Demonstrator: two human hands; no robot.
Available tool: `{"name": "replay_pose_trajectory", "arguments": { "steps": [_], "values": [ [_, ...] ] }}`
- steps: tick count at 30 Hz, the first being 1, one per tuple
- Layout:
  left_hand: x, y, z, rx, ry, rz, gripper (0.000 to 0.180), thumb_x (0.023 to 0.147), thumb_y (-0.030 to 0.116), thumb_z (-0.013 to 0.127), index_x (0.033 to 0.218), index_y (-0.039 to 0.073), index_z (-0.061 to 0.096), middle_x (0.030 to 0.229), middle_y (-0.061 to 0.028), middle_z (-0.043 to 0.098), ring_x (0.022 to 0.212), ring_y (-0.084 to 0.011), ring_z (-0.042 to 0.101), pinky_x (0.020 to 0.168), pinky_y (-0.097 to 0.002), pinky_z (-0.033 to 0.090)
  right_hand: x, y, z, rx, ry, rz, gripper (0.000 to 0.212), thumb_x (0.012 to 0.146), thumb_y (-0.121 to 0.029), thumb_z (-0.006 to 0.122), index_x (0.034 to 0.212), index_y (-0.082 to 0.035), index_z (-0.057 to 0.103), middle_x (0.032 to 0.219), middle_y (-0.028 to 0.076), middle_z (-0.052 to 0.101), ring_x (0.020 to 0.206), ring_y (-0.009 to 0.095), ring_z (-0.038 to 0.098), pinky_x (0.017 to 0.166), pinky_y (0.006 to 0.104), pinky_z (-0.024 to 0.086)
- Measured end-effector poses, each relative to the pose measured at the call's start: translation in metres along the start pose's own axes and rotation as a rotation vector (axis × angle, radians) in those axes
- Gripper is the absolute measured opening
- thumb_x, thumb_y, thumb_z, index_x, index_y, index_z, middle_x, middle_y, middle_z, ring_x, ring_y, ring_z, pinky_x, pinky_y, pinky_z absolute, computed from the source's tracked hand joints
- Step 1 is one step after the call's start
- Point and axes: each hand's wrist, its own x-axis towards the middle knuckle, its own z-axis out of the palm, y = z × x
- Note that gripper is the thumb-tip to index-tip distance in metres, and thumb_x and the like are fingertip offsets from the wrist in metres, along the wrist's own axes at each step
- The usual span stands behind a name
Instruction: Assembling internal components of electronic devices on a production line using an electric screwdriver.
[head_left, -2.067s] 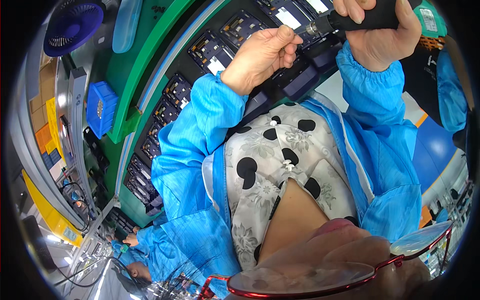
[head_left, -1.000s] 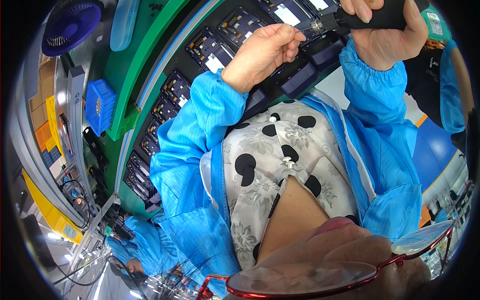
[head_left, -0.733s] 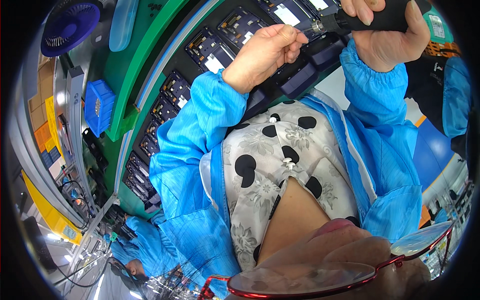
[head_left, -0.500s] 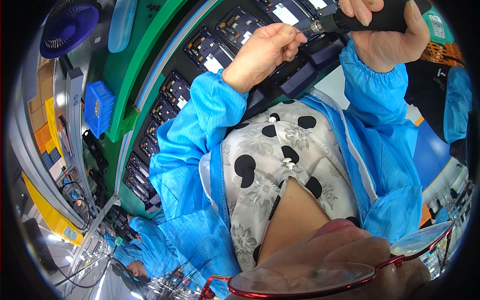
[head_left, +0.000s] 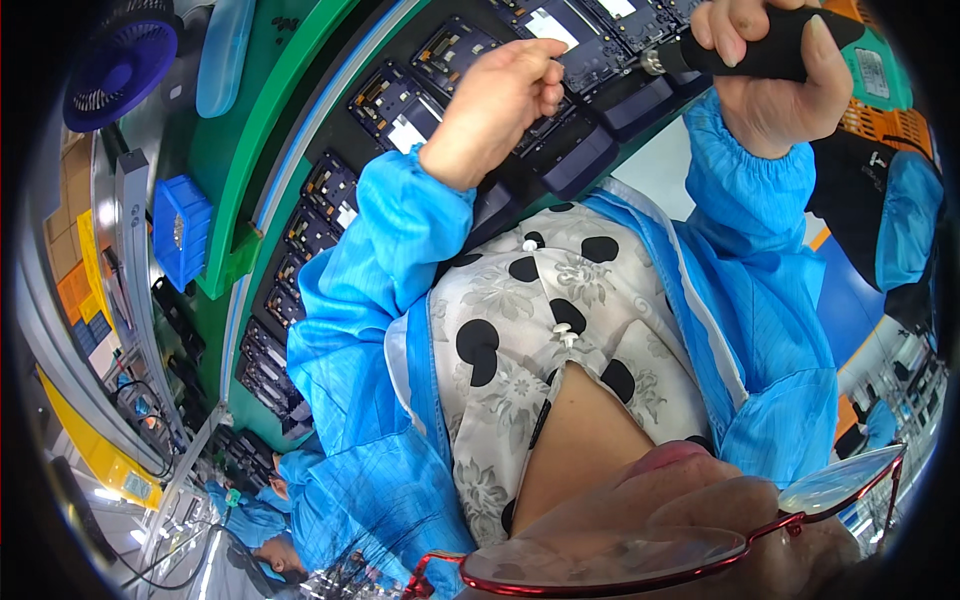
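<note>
My right hand (head_left: 770,85) is wrapped round the black grip of an electric screwdriver (head_left: 770,48), held sideways with its metal tip end pointing left. That tip end is over a dark electronic device housing (head_left: 590,62) in a row on the bench; whether it touches cannot be made out. My left hand (head_left: 495,115) is a short way left of the tip, above the housings, with thumb and index finger pinched together and the other fingers curled. Anything between its fingertips is too small to see. Another open housing (head_left: 385,105) with exposed circuit parts and a white patch lies by my left wrist.
More dark housings (head_left: 330,190) run along the bench at left, beside a green rail (head_left: 250,160). Beyond it are a blue bin (head_left: 180,235) with small parts and a purple fan (head_left: 122,65). An orange basket (head_left: 895,125) stands at right. A co-worker in blue (head_left: 310,500) is at lower left.
My left hand has drawn left, away from the screwdriver tip that its fingers were beside. My right hand still holds the screwdriver, its tip end slightly lower over the housings. The whole view has shifted a little.
</note>
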Motion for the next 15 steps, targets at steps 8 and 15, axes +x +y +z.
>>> {"name": "replay_pose_trajectory", "arguments": {
  "steps": [8,15],
  "values": [
    [0.005,0.004,-0.017,0.061,-0.028,-0.047,0.026,0.109,0.019,0.055,0.121,-0.003,0.06,0.098,-0.0096,0.071,0.09,-0.018,0.072,0.082,-0.0293,0.062,-0.013,0.016,-0.008,-0.182,0.048,0.041,0.028,0.093,-0.024,0.07,0.107,-0.004,0.057,0.073,0.007,0.058,0.053,0.019,0.057,0.053,0.0327,0.05],
    [0.011,-0.003,-0.039,-0.037,-0.136,-0.02,0.027,0.105,0.028,0.062,0.11,0.002,0.068,0.094,-0.0047,0.071,0.086,-0.0141,0.07,0.081,-0.0272,0.06,-0.015,0.028,-0.014,-0.194,0.085,0.054,0.027,0.093,-0.023,0.071,0.106,-0.004,0.057,0.072,0.007,0.058,0.053,0.019,0.056,0.054,0.0324,0.049]
  ]
}}
